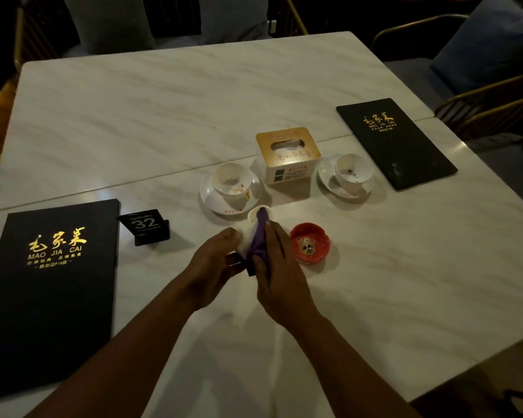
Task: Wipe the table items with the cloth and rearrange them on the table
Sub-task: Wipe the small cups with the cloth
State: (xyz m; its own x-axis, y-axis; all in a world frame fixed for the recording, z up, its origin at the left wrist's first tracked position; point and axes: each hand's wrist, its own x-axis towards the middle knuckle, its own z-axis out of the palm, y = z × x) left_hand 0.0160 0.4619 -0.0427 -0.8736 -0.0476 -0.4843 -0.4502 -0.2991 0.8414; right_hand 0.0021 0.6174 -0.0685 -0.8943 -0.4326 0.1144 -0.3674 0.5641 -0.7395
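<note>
Above the middle of the white marble table, my left hand grips a small white cup, mostly hidden by my fingers. My right hand holds a purple cloth and pushes it into the cup's mouth. Beyond them, a white bowl with red stains sits on a saucer. A second bowl stands on its saucer to the right. Between these two stands a tan tissue box. A red ashtray lies just right of my hands.
A black menu lies at the near left and another black menu at the far right. A black number stand reading 32 sits beside the left menu. Chairs surround the far and right sides of the table.
</note>
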